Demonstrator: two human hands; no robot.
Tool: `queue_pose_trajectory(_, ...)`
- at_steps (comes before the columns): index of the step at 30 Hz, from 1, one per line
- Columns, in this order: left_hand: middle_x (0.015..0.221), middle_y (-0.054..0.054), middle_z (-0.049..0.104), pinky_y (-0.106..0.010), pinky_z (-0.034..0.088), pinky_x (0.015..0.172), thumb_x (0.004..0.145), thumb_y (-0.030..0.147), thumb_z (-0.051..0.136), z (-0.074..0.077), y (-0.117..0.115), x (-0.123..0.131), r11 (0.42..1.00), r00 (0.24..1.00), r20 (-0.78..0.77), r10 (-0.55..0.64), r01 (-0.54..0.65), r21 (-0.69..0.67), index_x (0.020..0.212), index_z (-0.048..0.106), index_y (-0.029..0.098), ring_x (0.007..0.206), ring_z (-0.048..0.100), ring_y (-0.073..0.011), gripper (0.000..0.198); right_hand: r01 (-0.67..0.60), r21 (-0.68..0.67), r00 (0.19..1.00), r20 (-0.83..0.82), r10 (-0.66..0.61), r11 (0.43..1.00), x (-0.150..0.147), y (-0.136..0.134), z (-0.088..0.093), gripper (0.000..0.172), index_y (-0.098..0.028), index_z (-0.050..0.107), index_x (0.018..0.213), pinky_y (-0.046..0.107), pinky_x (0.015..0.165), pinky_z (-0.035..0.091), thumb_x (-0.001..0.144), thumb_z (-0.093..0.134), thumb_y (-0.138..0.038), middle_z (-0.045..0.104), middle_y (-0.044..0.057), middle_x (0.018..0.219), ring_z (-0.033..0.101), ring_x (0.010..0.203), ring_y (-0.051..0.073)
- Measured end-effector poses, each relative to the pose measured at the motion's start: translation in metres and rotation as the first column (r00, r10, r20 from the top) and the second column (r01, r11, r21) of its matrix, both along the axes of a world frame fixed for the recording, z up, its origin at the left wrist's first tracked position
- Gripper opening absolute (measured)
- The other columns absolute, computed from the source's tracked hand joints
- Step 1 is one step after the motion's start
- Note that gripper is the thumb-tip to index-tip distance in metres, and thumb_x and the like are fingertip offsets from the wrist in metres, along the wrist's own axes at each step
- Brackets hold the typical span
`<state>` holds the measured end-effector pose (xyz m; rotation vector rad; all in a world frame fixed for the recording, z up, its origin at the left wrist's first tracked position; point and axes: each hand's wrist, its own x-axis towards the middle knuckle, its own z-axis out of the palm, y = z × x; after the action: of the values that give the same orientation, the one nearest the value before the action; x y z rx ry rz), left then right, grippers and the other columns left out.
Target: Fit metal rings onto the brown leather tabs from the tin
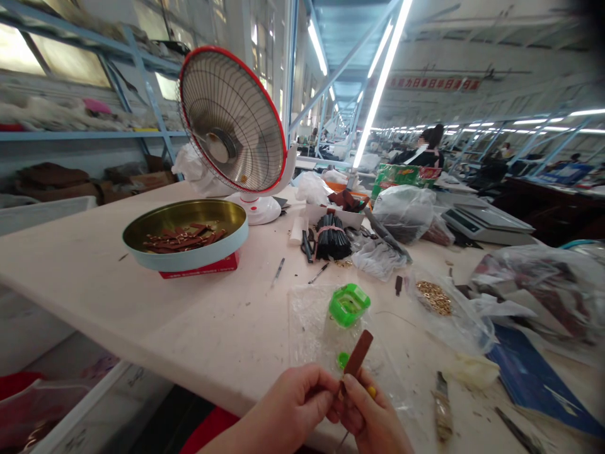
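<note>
Both hands meet low in the picture at the near table edge. My left hand (295, 403) is closed, its fingertips pinching the lower end of a brown leather strap (358, 353). My right hand (366, 416) is closed too, gripping the same strap, which sticks up and to the right; a thin tool with a yellow bit (372, 391) shows at its fingers. Just beyond the hands a green plastic container (348, 304) stands on a clear plastic sheet (307, 315). A round tin (189, 249) with several brown straps sits to the left.
A red-rimmed dish heater (234, 120) stands behind the tin. A bundle of black strips (331, 236), plastic bags (406, 211), brass rings (435, 297), a scale (486, 224) and small tools litter the right side. Shelves (70, 135) line the left; a person (423, 151) sits far back.
</note>
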<state>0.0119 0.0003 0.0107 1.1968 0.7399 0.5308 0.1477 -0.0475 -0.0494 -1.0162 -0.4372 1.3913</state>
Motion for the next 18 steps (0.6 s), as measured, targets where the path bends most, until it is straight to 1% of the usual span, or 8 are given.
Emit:
queue_pose_trajectory(2,0.064,0.000,0.062,-0.022,0.043,0.062,0.071,0.021,0.061,-0.002,0.000,-0.001,0.998,0.998,0.036,0.056,-0.055,-0.029,0.069,0.053,0.013,0.062,0.057,-0.0107,0.011,-0.035,-0.003,0.993,-0.116,0.034,0.999,-0.003,-0.001,0.005,0.034,-0.018,0.060,0.071,0.015,0.035,0.021,0.061,0.081,-0.042,0.041,-0.009,0.044,0.024,0.036,0.002)
queue_pose_trajectory(4,0.060,0.003,0.060,-0.020,0.041,0.056,0.065,0.019,0.068,-0.008,0.000,0.000,0.990,0.990,0.084,0.117,-0.110,-0.084,0.068,0.050,0.015,0.057,0.056,-0.0094,0.018,-0.058,0.009,0.985,-0.165,0.059,0.998,-0.008,-0.002,0.007,0.032,-0.018,0.061,0.072,0.014,0.034,0.020,0.062,0.081,-0.040,0.040,-0.010,0.043,0.023,0.034,0.002)
queue_pose_trajectory(7,0.061,0.002,0.063,-0.022,0.045,0.057,0.064,0.021,0.070,-0.016,0.001,-0.001,0.986,0.982,0.158,0.098,-0.075,-0.149,0.070,0.049,0.015,0.057,0.060,-0.0117,0.023,-0.047,0.017,0.982,-0.183,0.049,0.999,-0.015,-0.003,0.006,0.030,-0.019,0.062,0.077,0.013,0.034,0.023,0.064,0.081,-0.038,0.040,-0.010,0.044,0.027,0.034,0.002)
queue_pose_trajectory(10,0.058,0.000,0.065,-0.027,0.049,0.058,0.068,0.027,0.070,-0.019,0.000,-0.002,0.982,0.977,0.201,0.073,-0.035,-0.184,0.069,0.048,0.016,0.056,0.063,-0.0156,0.024,0.010,0.005,0.978,-0.206,-0.008,1.000,-0.020,-0.003,0.003,0.028,-0.021,0.065,0.079,0.012,0.034,0.024,0.062,0.082,-0.036,0.042,-0.010,0.044,0.029,0.033,0.001)
queue_pose_trajectory(12,0.058,-0.001,0.065,-0.030,0.050,0.059,0.069,0.029,0.070,-0.019,-0.002,-0.002,0.983,0.968,0.242,0.070,-0.026,-0.181,0.069,0.047,0.016,0.057,0.064,-0.0170,0.026,0.050,0.000,0.976,-0.210,-0.049,0.999,-0.022,-0.003,0.003,0.026,-0.022,0.067,0.078,0.012,0.034,0.025,0.061,0.083,-0.034,0.043,-0.010,0.043,0.030,0.033,0.001)
queue_pose_trajectory(14,0.058,-0.002,0.065,-0.030,0.049,0.060,0.070,0.032,0.068,-0.018,-0.004,-0.001,0.985,0.959,0.273,0.077,-0.031,-0.170,0.069,0.045,0.017,0.058,0.064,-0.0175,0.028,0.118,0.001,0.974,-0.193,-0.116,0.993,-0.027,-0.004,0.006,0.026,-0.023,0.068,0.076,0.012,0.034,0.027,0.059,0.084,-0.034,0.045,-0.009,0.043,0.033,0.034,0.002)
queue_pose_trajectory(16,0.057,-0.001,0.064,-0.027,0.047,0.058,0.071,0.033,0.066,-0.015,-0.006,0.001,0.986,0.961,0.256,0.106,-0.069,-0.151,0.068,0.044,0.017,0.056,0.062,-0.0151,0.028,0.219,0.006,0.964,-0.158,-0.215,0.976,-0.032,-0.006,0.011,0.025,-0.023,0.069,0.073,0.012,0.036,0.030,0.058,0.084,-0.035,0.046,-0.008,0.044,0.035,0.037,0.003)
queue_pose_trajectory(18,0.053,0.002,0.058,-0.022,0.042,0.053,0.071,0.031,0.064,-0.012,-0.007,0.003,0.984,0.971,0.186,0.149,-0.127,-0.128,0.066,0.043,0.017,0.051,0.055,-0.0101,0.026,0.307,0.010,0.948,-0.090,-0.305,0.952,-0.038,-0.009,0.015,0.025,-0.023,0.068,0.069,0.012,0.038,0.032,0.057,0.084,-0.038,0.048,-0.007,0.045,0.037,0.040,0.004)
